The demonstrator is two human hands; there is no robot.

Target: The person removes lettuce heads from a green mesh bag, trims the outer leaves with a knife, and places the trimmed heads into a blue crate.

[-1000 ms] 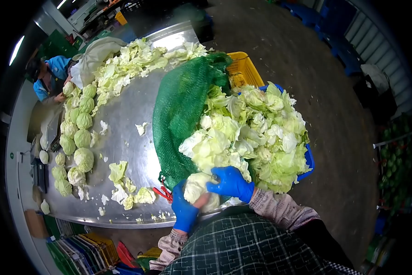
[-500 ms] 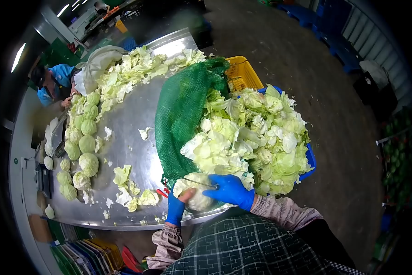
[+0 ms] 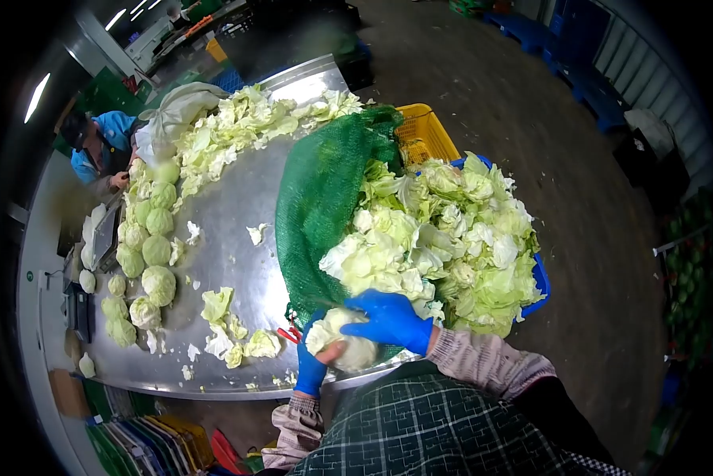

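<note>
A pale, trimmed cabbage (image 3: 355, 349) is held at the table's near edge, just in front of my apron. My left hand (image 3: 313, 361), in a blue glove with the thumb bare, grips it from the left side. My right hand (image 3: 394, 319), also blue-gloved, is closed over its upper right. The thin knife seen in this hand earlier is now blurred and mostly hidden. Beside my left hand lies a red-handled tool (image 3: 289, 335). A green mesh sack (image 3: 317, 206) and loose cabbage leaves (image 3: 388, 246) lie just beyond the cabbage.
Whole cabbages (image 3: 157, 251) line the left of the metal table (image 3: 233, 202), with leaf scraps (image 3: 218, 305) nearer me. A blue crate (image 3: 540, 282) heaped with leaves stands right, a yellow crate (image 3: 432, 131) behind it. Another person (image 3: 107, 147) works at the far left.
My right hand has shifted slightly up and left over the cabbage, and the knife blade that lay across it is no longer distinct. My left hand still holds the cabbage. The view has shifted slightly.
</note>
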